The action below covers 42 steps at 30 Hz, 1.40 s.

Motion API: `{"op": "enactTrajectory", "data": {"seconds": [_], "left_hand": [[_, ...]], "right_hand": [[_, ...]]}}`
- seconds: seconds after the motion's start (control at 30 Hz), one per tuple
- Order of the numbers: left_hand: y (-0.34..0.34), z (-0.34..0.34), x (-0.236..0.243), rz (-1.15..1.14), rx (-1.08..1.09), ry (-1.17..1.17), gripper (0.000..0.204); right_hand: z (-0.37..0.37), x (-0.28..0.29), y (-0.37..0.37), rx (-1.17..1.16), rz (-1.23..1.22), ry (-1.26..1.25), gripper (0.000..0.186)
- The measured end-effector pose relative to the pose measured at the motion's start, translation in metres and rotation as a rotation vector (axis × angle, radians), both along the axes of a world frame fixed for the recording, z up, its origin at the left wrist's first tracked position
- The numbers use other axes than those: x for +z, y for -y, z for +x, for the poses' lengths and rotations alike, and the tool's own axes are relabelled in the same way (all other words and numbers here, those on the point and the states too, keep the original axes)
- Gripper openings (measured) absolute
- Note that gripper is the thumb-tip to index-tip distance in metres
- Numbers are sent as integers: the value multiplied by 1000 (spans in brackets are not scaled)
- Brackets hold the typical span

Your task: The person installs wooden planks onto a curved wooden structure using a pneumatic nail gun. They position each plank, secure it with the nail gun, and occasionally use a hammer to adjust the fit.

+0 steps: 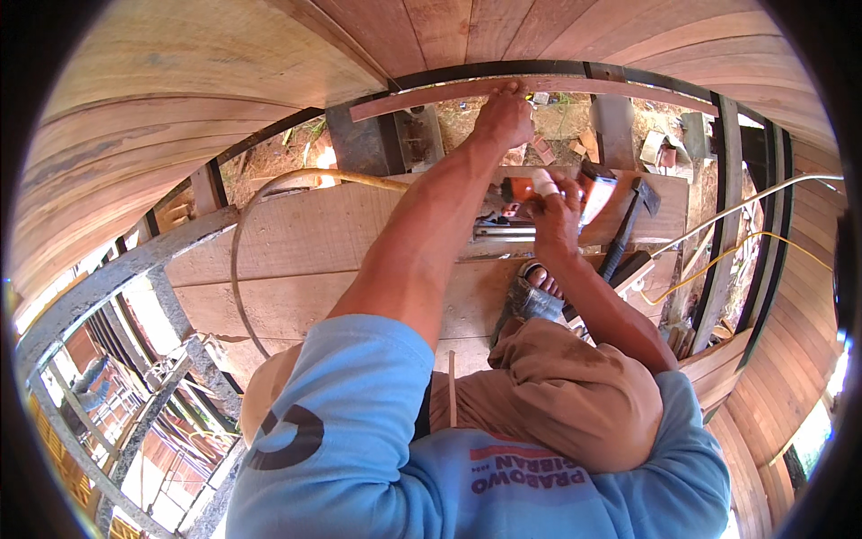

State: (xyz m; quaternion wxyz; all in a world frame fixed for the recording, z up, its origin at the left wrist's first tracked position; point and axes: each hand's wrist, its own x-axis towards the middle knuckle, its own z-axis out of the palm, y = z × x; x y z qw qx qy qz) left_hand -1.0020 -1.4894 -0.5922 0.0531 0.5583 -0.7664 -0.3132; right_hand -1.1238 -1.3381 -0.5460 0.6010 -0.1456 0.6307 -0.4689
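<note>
Left hand (503, 119) is gripping wooden strip (611, 86), fingers curled over it. Below strip, right hand (558, 216) is curling fingers at nail gun (594, 192); can't tell if gripping.

wood strip (431, 94): long, reddish-brown, crosswise | power tool (517, 189): orange, apart from strip

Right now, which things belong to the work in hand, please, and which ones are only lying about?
In the work, it seems:
strip, touched by the left hand
orange tool, with the right hand on it
hose, apparently leading to the tool

Apparently just lying about:
hammer, on the planks
wood scraps, beyond the planks
</note>
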Motion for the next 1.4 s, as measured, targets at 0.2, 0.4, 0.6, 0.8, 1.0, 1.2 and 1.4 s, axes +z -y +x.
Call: {"op": "enactTrajectory", "data": {"seconds": [0.2,0.4,0.6,0.8,1.0,1.2,1.4], "left_hand": [[5,-1,-40,-124,-1,41,67],[3,0,-22,-25,28,39,66],[4,0,-21,11,91,7,73],[5,3,-28,-11,4,32,75],[9,1,-49,-93,26,-15,74],[8,3,-57,-146,23,-44,74],[4,1,-55,-150,69,-3,40]], "right_hand": [[-37,41,-14,26,-81,113,15],[-69,80,-9,-9,-29,56,58],[-116,107,0,163,38,-124,77],[-136,141,45,527,-22,-310,89],[-164,119,102,534,-226,-297,86],[-160,95,130,373,-297,-115,80],[-171,55,120,381,-260,37,79]]}}
